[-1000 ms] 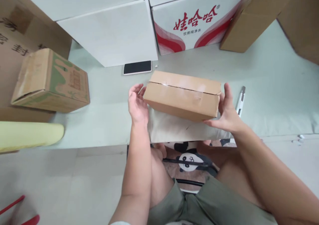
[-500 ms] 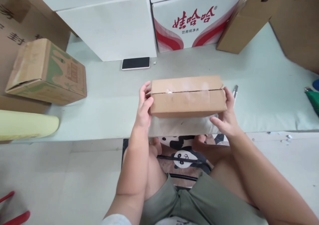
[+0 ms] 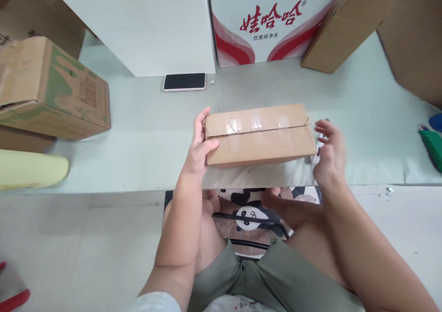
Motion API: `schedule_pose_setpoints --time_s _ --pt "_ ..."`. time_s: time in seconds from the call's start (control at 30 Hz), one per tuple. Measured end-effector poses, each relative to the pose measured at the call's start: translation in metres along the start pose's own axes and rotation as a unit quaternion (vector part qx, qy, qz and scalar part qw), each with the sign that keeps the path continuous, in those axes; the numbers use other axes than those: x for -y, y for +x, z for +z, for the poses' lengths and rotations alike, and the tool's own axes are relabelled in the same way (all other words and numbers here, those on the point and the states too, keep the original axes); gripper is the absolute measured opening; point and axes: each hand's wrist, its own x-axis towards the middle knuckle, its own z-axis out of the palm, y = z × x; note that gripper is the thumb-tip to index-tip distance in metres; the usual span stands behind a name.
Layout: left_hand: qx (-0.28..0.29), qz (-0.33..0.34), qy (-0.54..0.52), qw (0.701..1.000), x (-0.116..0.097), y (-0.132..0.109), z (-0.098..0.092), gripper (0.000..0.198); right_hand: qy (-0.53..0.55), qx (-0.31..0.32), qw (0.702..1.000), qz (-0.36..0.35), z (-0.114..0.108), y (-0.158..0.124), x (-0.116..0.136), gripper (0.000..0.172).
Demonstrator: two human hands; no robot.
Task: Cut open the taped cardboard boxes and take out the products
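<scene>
The right hand [image 3: 330, 158] has come off the carton [image 3: 258, 135] (blurred, unclenched), the left hand [image 3: 198, 152] gripping it.

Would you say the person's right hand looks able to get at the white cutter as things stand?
Probably yes: the right hand, though blurred, appears free of the taped box and is right by the white cutter, with nothing evident between them; the left hand grips the box's left end.

Black-screened phone [image 3: 184, 82] beside white box [image 3: 148, 29]; yellow roll [image 3: 32, 169] near green-printed carton [image 3: 74, 93].
</scene>
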Motion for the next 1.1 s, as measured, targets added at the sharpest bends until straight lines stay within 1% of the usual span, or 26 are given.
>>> schedule_pose_setpoints --time_s 0.03,0.07,0.1,0.13,0.17,0.23,0.27,0.3,0.33,0.4,0.43,0.47,0.5,0.53,0.57,0.6,0.67,0.73,0.8,0.83,0.87,0.93,0.97,1.0,1.03,1.1 --pt "-0.003 0.001 0.003 1.000 0.000 0.000 0.000 0.078 -0.076 -0.050 0.995 0.036 -0.004 0.004 -0.001 0.064" --pt "-0.008 0.003 0.006 1.000 -0.001 0.000 0.000 0.078 -0.152 -0.078 0.982 0.077 -0.008 0.008 -0.002 0.058" --pt "-0.013 0.004 0.009 1.000 -0.002 0.000 0.001 0.077 -0.217 -0.078 0.966 0.120 -0.012 0.013 -0.004 0.055" --pt "-0.018 0.005 0.012 1.000 -0.002 0.000 0.002 0.077 -0.269 -0.051 0.948 0.164 -0.016 0.016 -0.005 0.055" --pt "-0.023 0.007 0.016 1.000 -0.002 0.000 0.003 0.076 -0.305 -0.008 0.931 0.202 -0.019 0.019 -0.006 0.058" --pt "-0.035 0.008 0.023 0.999 -0.003 0.000 0.005 0.074 -0.333 0.069 0.907 0.250 -0.023 0.021 -0.008 0.068" --pt "-0.044 0.006 0.026 0.999 -0.004 0.001 0.006 0.072 -0.333 0.092 0.901 0.262 -0.024 0.021 -0.008 0.075" --pt "-0.052 0.002 0.026 0.998 -0.005 0.001 0.007 0.069 -0.329 0.100 0.900 0.267 -0.024 0.021 -0.008 0.081" --pt "-0.059 -0.002 0.025 0.998 -0.007 0.000 0.008 0.066 -0.321 0.094 0.903 0.270 -0.024 0.021 -0.008 0.086" --pt "-0.067 -0.012 0.023 0.997 -0.009 0.000 0.009 0.062 -0.268 0.058 0.921 0.278 -0.021 0.023 -0.006 0.089" --pt "-0.066 -0.014 0.024 0.997 -0.011 0.000 0.010 0.062 -0.212 0.029 0.934 0.286 -0.019 0.024 -0.005 0.087" --pt "-0.065 -0.015 0.027 0.997 -0.011 0.000 0.010 0.061 -0.134 -0.006 0.945 0.298 -0.017 0.026 -0.003 0.082" --pt "-0.063 -0.015 0.032 0.997 -0.012 -0.001 0.010 0.061 -0.039 -0.042 0.948 0.313 -0.015 0.029 -0.001 0.076" --pt "-0.062 -0.015 0.039 0.997 -0.012 -0.001 0.010 0.061 0.064 -0.078 0.941 0.324 -0.013 0.032 0.002 0.069" --pt "-0.061 -0.015 0.046 0.997 -0.012 -0.001 0.011 0.060 0.160 -0.108 0.926 0.326 -0.011 0.035 0.006 0.061" --pt "-0.061 -0.015 0.055 0.996 -0.011 -0.002 0.011 0.059 0.239 -0.129 0.908 0.318 -0.010 0.037 0.010 0.054" --pt "-0.066 -0.013 0.078 0.995 -0.010 -0.002 0.012 0.057 0.343 -0.153 0.877 0.299 -0.009 0.040 0.019 0.043" --pt "-0.077 -0.009 0.101 0.992 -0.009 -0.003 0.014 0.055 0.386 -0.177 0.858 0.291 -0.008 0.040 0.027 0.037" --pt "-0.085 -0.008 0.114 0.990 -0.009 -0.002 0.016 0.052 0.386 -0.211 0.851 0.285 -0.006 0.039 0.033 0.031" --pt "-0.085 -0.008 0.115 0.990 -0.009 -0.002 0.017 0.050 0.376 -0.235 0.856 0.267 -0.004 0.038 0.036 0.028" --pt "-0.082 -0.009 0.112 0.990 -0.008 -0.001 0.017 0.049 0.362 -0.263 0.864 0.232 -0.003 0.036 0.038 0.022" --pt "-0.075 -0.006 0.099 0.992 -0.007 0.000 0.018 0.047 0.329 -0.315 0.880 0.136 0.000 0.032 0.045 0.008" --pt "-0.074 -0.002 0.091 0.993 -0.007 0.000 0.018 0.047 0.315 -0.331 0.886 0.085 0.000 0.029 0.051 0.005" --pt "-0.075 0.002 0.083 0.994 -0.006 0.000 0.019 0.047 0.303 -0.333 0.892 0.040 -0.001 0.027 0.057 0.008" --pt "-0.078 0.006 0.078 0.994 -0.005 0.000 0.019 0.046 0.296 -0.321 0.900 0.000 -0.002 0.024 0.064 0.011" --pt "-0.084 0.014 0.076 0.993 -0.003 -0.001 0.020 0.047 0.286 -0.267 0.918 -0.062 -0.006 0.018 0.082 0.014"
